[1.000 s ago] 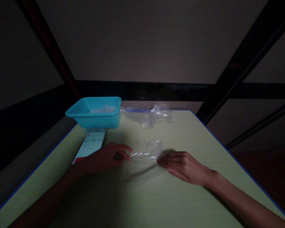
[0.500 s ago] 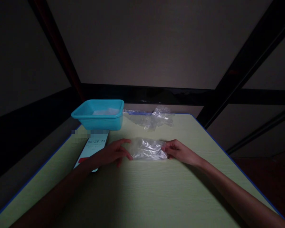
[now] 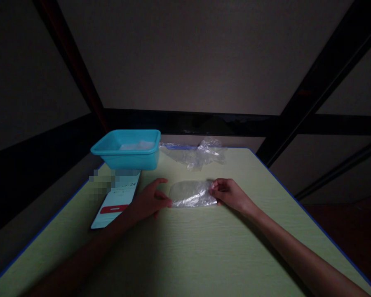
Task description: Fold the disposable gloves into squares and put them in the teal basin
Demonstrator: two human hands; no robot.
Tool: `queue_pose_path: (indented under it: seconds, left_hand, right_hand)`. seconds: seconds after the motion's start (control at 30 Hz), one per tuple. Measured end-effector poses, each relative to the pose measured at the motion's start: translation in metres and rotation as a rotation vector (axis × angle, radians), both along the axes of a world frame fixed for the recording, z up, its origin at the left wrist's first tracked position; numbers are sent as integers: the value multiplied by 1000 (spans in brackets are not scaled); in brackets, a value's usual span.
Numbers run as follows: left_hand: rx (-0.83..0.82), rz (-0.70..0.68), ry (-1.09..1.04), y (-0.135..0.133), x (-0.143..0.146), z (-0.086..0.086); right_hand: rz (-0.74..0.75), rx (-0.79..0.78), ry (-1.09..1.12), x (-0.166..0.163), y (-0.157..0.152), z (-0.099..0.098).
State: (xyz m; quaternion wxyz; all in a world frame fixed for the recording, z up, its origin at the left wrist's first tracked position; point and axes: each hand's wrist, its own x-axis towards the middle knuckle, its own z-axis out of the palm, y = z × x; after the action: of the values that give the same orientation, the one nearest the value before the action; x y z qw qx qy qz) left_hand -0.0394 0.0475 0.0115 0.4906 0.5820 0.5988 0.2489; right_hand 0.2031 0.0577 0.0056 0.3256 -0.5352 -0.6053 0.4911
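Observation:
A clear plastic bag (image 3: 191, 194) lies flat in the middle of the pale green table (image 3: 204, 247). My left hand (image 3: 150, 200) rests at its left end, thumb raised and fingertips pinching the bag's lower left corner. My right hand (image 3: 228, 193) is at the right end with its fingers curled and pinched on that edge of the bag. The bag is folded over on itself, stretched between both hands.
A turquoise plastic tub (image 3: 126, 153) with something pale inside stands at the back left. A phone (image 3: 117, 198) showing a timer lies in front of it, left of my left hand. A heap of crumpled clear bags (image 3: 198, 153) sits at the far edge. Dark beams stand behind.
My right hand moved up from the near side and brought the bag's lower part over, folding it. Both hands now pinch the ends of the shorter, flatter bag. The view shifted slightly.

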Motion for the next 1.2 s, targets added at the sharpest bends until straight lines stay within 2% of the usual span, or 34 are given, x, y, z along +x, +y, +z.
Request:
queue_pose_path:
  seconds: [0.1, 0.2, 0.43, 0.6, 0.7, 0.77, 0.9, 1.03, 1.2]
  left_hand:
    - [27, 55, 33, -3, 5, 0]
    - [61, 55, 49, -5, 8, 0]
    - [131, 59, 100, -7, 9, -5]
    - [255, 30, 141, -8, 10, -10]
    - [230, 30, 156, -8, 11, -7]
    - [189, 29, 168, -7, 11, -4]
    - [153, 16, 166, -6, 11, -1]
    - [152, 23, 165, -6, 11, -2]
    - [132, 23, 164, -6, 11, 1]
  right_hand:
    - [-92, 18, 27, -1, -2, 0]
    - [-135, 57, 12, 0, -3, -3]
    - [-96, 383, -308, 2, -5, -10]
    - [-68, 469, -495, 1, -7, -9]
    - [-46, 550, -539, 0, -10, -4]
    - [23, 646, -553, -3, -15, 1]
    - [311, 769, -718, -13, -27, 4]
    - [446, 704, -921, -19, -32, -4]
    - [480, 609, -995, -19, -31, -8]
